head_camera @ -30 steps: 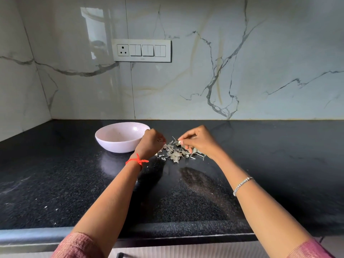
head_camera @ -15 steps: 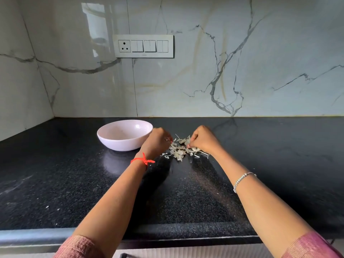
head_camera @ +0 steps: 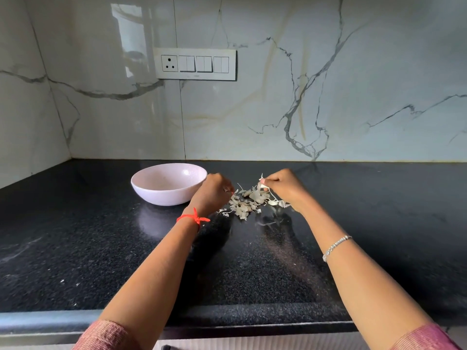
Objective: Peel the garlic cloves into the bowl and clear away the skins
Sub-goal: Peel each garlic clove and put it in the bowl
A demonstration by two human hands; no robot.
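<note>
Closest to me are my pink sleeves (head_camera: 106, 334) at the bottom edge, with both forearms reaching out over the black speckled counter (head_camera: 75, 248). There's a red thread (head_camera: 193, 218) tied on my left wrist and a silver bracelet (head_camera: 336, 247) on my right.

Further out are the garlic skins (head_camera: 246, 204). It's a small loose heap of dry, papery flakes, off-white to pale beige, curled and ragged. A few thin stalky bits stick up, and some crumbs are scattered at the near-left edge. The heap lies between my two hands, a little right of the bowl and not touching it. There's a plumper pale lump on its right side, and I can't tell if that's a clove or just skin.

My left hand (head_camera: 212, 190) is at the heap's left edge with its back toward me and the fingers curled in tight. Honestly can't tell if anything's inside them. My right hand (head_camera: 285, 185) is over the heap's right side, thumb and fingertips pinched together on a skin strip (head_camera: 261, 183) held a bit above the rest.

Just left of my left hand sits the bowl (head_camera: 161, 195), round, upright and pale pinkish-white.

Behind it all is the glossy marble backsplash (head_camera: 328, 97) with grey veins, and a white switch panel (head_camera: 195, 64) on it above the bowl.
</note>
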